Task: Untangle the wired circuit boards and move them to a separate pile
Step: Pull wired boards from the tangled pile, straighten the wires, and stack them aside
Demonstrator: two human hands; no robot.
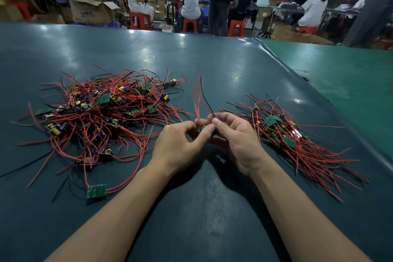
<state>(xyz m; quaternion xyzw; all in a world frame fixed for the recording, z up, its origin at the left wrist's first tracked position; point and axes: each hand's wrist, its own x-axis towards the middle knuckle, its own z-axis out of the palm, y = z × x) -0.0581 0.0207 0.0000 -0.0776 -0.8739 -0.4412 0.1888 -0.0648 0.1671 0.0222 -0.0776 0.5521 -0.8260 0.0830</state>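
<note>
A big tangled pile [100, 112] of small green circuit boards with red and black wires lies on the left of the dark green table [212, 59]. A smaller, straighter pile [293, 138] lies on the right. Between them, my left hand [180, 147] and my right hand [234, 138] pinch one small wired board [201, 128] together just above the table. Its red and black wires [200, 98] stick up and away from my fingers. One loose board [96, 190] lies at the near edge of the left pile.
The table's right edge borders a lighter green surface [340, 74]. Beyond the far edge, several people sit on red stools [140, 20] at other benches, with cardboard boxes [91, 11] on the floor.
</note>
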